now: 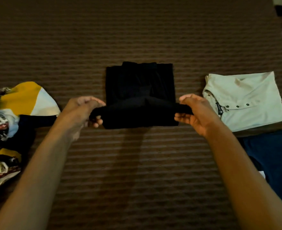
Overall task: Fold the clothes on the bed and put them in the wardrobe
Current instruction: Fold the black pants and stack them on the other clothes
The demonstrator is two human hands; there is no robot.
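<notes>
A black garment (139,83) is lying in the middle of the bed (137,30), partly folded into a rough rectangle. Its near edge is being lifted off the cover and stretched sideways between both hands, while the far part is resting flat on the bed.

The left hand (83,110) is gripping the left end of that raised edge, its fingers (95,121) curling under the cloth and the thumb lying over the top. The right hand (193,112) is gripping the right end in the same way, fingers (181,116) wrapping beneath the fabric and the thumb pressing from above. Both bare forearms are reaching in from the near corners of the view.

Just right of the right hand, a pale shirt (246,100) is lying folded and flat, its collar and a row of dark buttons showing. Nearer than it, touching its near edge, a dark blue garment (273,160) is lying flat at the right border.

At the left border, a loose pile of clothes (9,130) is sitting unfolded, showing yellow, white and patterned fabric, close to the left forearm.

The bed is wearing a brown cover with fine horizontal stripes.
</notes>
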